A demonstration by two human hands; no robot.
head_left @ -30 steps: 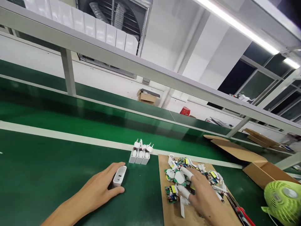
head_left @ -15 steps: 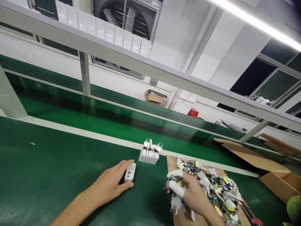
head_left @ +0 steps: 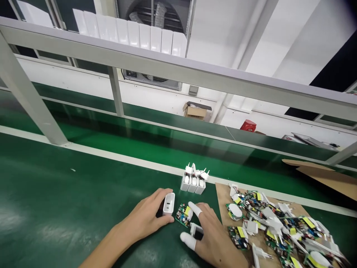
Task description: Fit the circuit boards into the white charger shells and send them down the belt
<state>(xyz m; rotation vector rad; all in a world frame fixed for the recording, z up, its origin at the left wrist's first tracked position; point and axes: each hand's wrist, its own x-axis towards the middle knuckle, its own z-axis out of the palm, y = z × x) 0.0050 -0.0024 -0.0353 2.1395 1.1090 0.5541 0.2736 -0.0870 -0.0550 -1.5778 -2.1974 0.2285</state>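
My left hand (head_left: 145,220) grips a white charger shell (head_left: 169,203) upright on the green bench, thumb and fingers on either side of it. My right hand (head_left: 209,234), with white finger cots on thumb and forefinger, holds a small circuit board (head_left: 184,215) with a white plug part, its end right beside the shell. Three white chargers (head_left: 193,181) with prongs up stand in a row just behind.
A brown cardboard sheet (head_left: 221,193) at the right carries a heap of circuit boards and white plug parts (head_left: 267,221). Beyond runs a green conveyor belt (head_left: 139,141) under a grey frame rail (head_left: 178,74). A flat cardboard piece (head_left: 326,175) lies at the far right.
My right hand picked a circuit board off the heap and moved it left to the shell. The left hand kept its hold. The view swung left, losing the green fan.
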